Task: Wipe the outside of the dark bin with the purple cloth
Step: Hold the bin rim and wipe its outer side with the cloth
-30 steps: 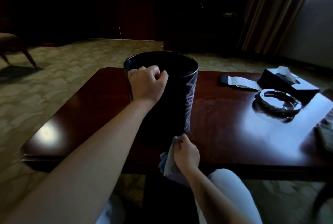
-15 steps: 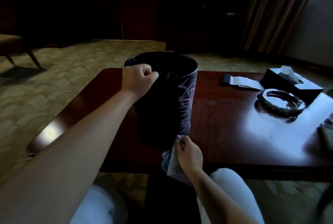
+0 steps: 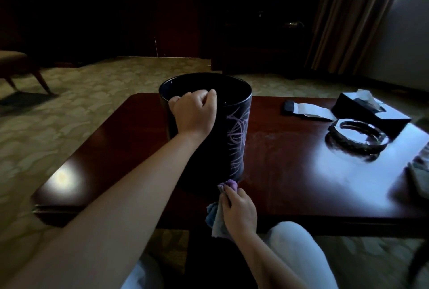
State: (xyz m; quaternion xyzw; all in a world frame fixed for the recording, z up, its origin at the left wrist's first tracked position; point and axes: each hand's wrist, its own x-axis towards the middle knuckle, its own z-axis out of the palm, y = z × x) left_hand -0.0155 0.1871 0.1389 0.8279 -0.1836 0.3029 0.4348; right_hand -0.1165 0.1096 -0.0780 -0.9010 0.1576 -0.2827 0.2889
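1. The dark bin [image 3: 234, 140] is seen standing upright on the table [image 3: 290, 172], near the middle of the near half, its long axis vertical and its open mouth facing up. Pale purple scribbles are visible on its right-hand wall.

2. The rim is gripped by the left hand [image 3: 193, 114], fingers curled over the near-left edge; the bin is being steadied from the top.

3. The purple cloth [image 3: 222, 207] is bunched in the right hand [image 3: 239, 213], fingers closed round it, and its top fold is pressed to the foot of the bin at the near-right, just above the tabletop.

4. The key relation: the bin lies directly ahead of both hands, the right hand low at its base, the left high at its rim. The marked wall rises straight above the cloth, so an upward stroke is probably called for.

5. Bare table is seen to the bin's right, giving room for the wiping arm. The near edge runs just beneath the right hand.

6. Well apart, toward the far-right corner, a glass ashtray [image 3: 357, 136], a tissue box [image 3: 371, 112] and a paper slip [image 3: 312, 109] are noted, out of reach of the stroke.
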